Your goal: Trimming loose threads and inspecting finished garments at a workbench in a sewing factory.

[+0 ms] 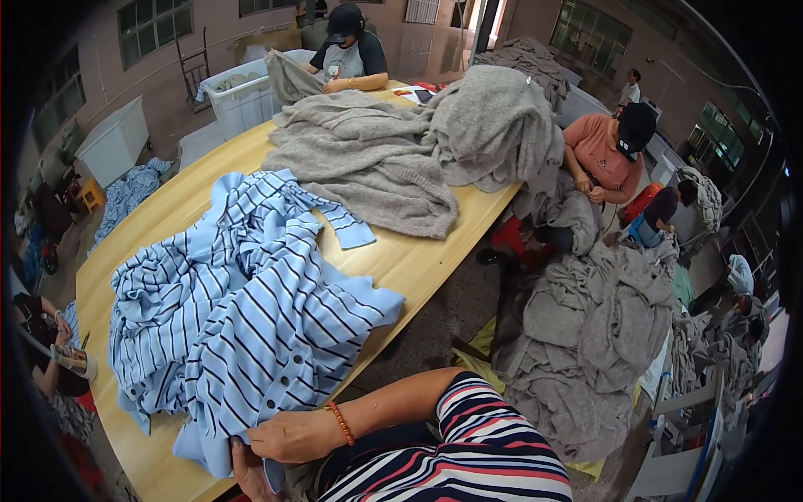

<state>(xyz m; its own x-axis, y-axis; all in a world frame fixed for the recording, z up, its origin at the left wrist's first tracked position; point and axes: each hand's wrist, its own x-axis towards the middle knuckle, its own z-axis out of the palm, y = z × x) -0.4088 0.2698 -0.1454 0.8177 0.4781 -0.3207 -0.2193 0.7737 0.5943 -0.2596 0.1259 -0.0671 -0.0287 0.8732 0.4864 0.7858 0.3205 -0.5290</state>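
A pile of light-blue cardigans with dark stripes point(242, 309) lies on the near end of a long wooden table point(410, 259). My right hand point(288, 435), an orange bead bracelet on its wrist, grips the lower edge of the top cardigan near its button band. Just below it, my left hand point(245, 470) pinches the same edge from underneath; only its fingers show. My striped shirt point(468, 460) fills the lower edge.
A heap of grey knitwear point(401, 151) covers the table's far end. More grey garments point(585, 343) are piled on the floor to the right. One person point(350, 54) works at the far end, another point(606, 151) sits at the right. White bins point(238, 92) stand behind.
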